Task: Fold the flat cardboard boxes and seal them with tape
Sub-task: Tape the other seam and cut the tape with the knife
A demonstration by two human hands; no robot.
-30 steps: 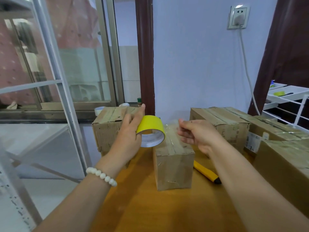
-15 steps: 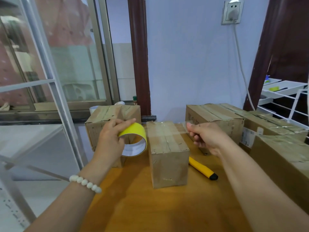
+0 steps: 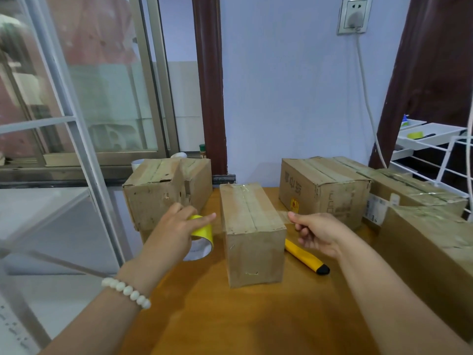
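Head view: my left hand [image 3: 174, 233] curls round a yellow-cored tape roll [image 3: 202, 235], held low just left of the small box [image 3: 252, 234]. My right hand [image 3: 316, 233] pinches the clear tape end [image 3: 284, 216] just right of it. I judge the strip is stretched over the box top, ready to press down. The box stands closed mid-counter [image 3: 256, 324], brown and scuffed, its top seam glossy with tape. A yellow knife [image 3: 305, 257] lies beside it.
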